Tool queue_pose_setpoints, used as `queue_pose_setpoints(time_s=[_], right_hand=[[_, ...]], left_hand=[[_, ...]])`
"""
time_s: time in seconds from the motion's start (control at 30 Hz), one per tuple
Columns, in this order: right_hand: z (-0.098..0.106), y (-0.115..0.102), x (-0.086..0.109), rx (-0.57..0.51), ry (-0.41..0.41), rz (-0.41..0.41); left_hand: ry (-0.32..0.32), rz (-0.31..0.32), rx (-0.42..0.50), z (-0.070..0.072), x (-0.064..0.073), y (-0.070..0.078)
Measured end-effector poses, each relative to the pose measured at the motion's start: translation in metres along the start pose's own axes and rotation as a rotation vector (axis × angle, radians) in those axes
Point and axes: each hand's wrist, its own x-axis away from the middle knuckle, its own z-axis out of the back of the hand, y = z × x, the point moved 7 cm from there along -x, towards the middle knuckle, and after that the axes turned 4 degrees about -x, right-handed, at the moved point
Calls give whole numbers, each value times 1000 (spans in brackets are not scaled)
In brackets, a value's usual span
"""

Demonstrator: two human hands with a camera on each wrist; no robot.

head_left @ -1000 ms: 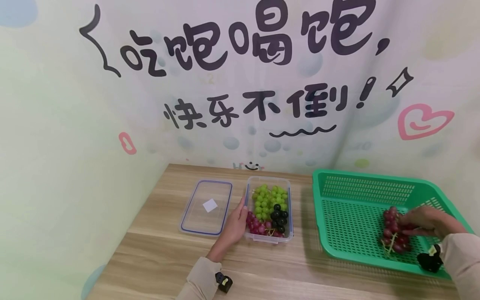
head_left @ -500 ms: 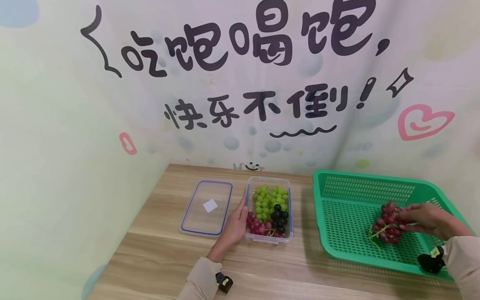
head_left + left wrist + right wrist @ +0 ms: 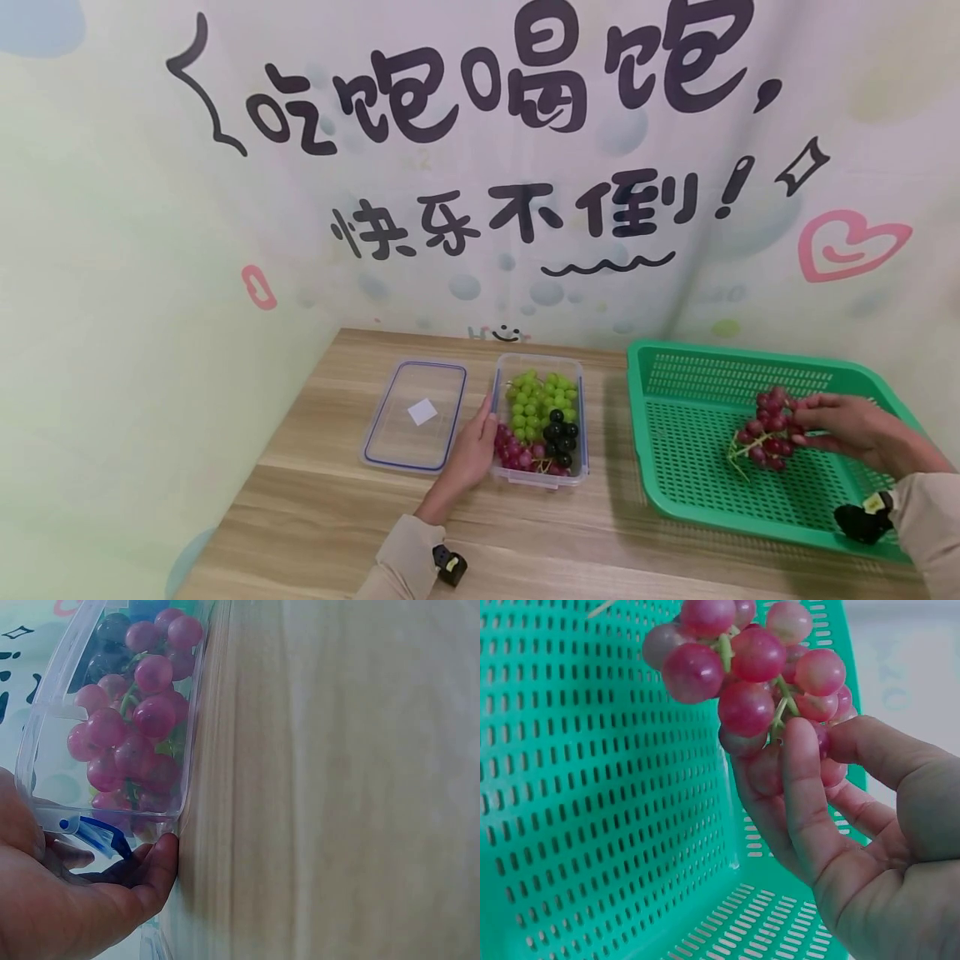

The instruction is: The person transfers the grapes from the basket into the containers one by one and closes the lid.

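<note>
Behind the wood-grained table point(image 3: 315, 508) we see a pale wall hanging point(image 3: 480, 167), printed with two rows of bold black Chinese characters point(image 3: 527, 218), a pink heart outline point(image 3: 842, 255) at the right and scattered bluish bubbles point(image 3: 465, 287); a soft fold point(image 3: 693, 283) runs down its right half, a pale greenish side wall point(image 3: 127, 333) stands to our left, and the light falls evenly

Left of the container point(image 3: 540, 479), the left hand point(image 3: 471, 446) bars passage, the flat lid point(image 3: 415, 417) beyond; right of it, a strip of tabletop point(image 3: 609, 417) leaves room up to the basket point(image 3: 640, 442); close behind it stands the backdrop point(image 3: 480, 292).
</note>
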Motion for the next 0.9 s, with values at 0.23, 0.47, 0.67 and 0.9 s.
queue_pose_setpoints(time_s=[0.23,0.47,0.67,0.9], right_hand=[[-3,-10,-1,-41,-16,21],[-7,-20,-5,-128,-33,29],[-9,-32,-6,-233,-49,88],[-11,-43,-3,-379,-89,115]], left_hand=[[2,-2,0,0,0,1],[-2,5,5,1,0,2],[3,8,16,2,0,2],[5,17,6,1,1,2]])
